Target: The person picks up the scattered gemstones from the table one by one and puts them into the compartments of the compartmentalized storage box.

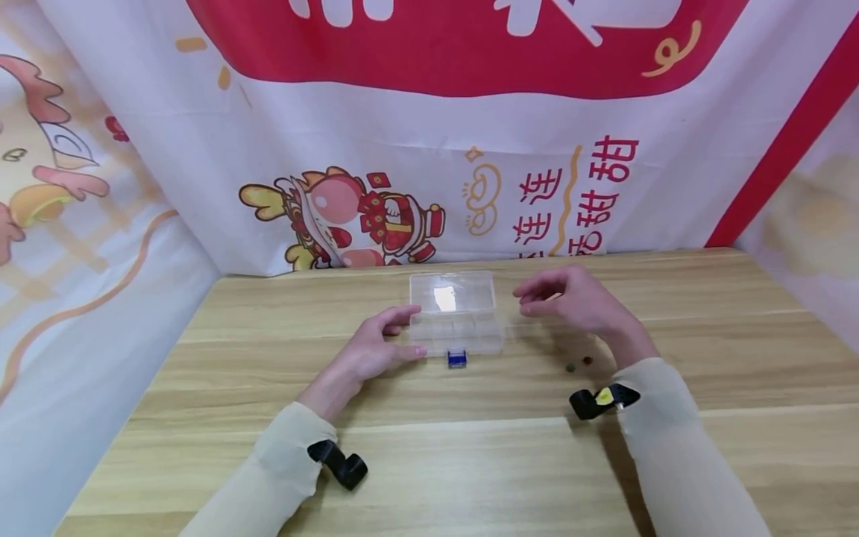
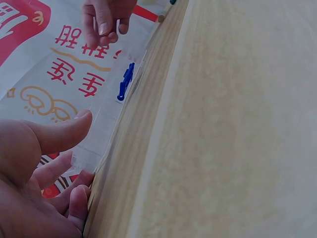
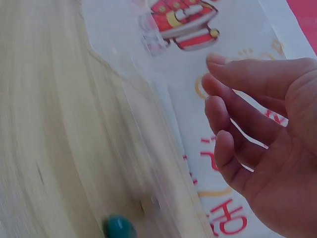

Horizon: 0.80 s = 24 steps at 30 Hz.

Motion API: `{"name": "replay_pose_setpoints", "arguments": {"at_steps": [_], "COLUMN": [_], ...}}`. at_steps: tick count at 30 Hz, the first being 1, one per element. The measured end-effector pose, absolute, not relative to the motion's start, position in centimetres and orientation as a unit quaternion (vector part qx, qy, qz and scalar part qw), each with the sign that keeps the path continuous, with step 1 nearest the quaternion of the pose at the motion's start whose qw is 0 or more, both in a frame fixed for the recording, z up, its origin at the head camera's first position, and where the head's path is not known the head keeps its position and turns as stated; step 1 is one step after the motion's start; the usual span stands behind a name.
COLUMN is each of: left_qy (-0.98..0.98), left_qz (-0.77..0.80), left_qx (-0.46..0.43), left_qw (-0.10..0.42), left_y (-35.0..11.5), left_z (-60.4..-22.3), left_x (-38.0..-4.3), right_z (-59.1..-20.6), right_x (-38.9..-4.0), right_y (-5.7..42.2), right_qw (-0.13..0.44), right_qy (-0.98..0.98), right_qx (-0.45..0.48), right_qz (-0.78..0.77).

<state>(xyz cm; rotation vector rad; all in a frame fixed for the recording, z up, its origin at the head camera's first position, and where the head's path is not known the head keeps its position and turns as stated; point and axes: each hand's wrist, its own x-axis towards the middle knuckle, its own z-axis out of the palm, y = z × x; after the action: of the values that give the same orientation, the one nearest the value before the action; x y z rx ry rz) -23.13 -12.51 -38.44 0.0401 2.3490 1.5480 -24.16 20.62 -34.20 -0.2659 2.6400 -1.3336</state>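
A clear plastic compartment box stands on the table with its transparent lid raised at the back. A blue latch sits at its front edge. My left hand holds the box's left end, thumb at the front corner and fingers farther back. To the right of the box, my right hand hovers with fingers loosely bent and nothing visible between them. Nearer the right wrist lie a small green bead and a small brown bead; the green one looks teal in the right wrist view.
The wood-grain table extends toward me in front of the box. A printed white and red cloth hangs along its back edge, and another printed cloth hangs at the left. Black camera mounts are strapped to both sleeves.
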Motion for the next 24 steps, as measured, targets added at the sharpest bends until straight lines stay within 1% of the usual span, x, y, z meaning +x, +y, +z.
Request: {"name": "replay_pose_setpoints", "arguments": {"at_steps": [9,19,24], "left_qy": [0.823,0.827,0.827], "left_qz": [0.542,0.536,0.536], "left_qx": [0.022,0.019,0.020], "left_qw": [0.168,0.168,0.168], "left_y": [-11.9,-12.5,-12.4], "left_z": [-38.4,-38.3,-38.3], "left_x": [-23.1,-23.1,-23.2], "right_z": [-35.4,-36.5,-36.6], "right_x": [-23.7,-23.7,-23.5], "right_y": [24.6,26.5,27.0], "right_qw": [0.120,0.153,0.190], "right_qy": [0.897,0.895,0.884], "right_qx": [-0.087,-0.083,-0.084], "right_qz": [-0.416,-0.410,-0.418]}}
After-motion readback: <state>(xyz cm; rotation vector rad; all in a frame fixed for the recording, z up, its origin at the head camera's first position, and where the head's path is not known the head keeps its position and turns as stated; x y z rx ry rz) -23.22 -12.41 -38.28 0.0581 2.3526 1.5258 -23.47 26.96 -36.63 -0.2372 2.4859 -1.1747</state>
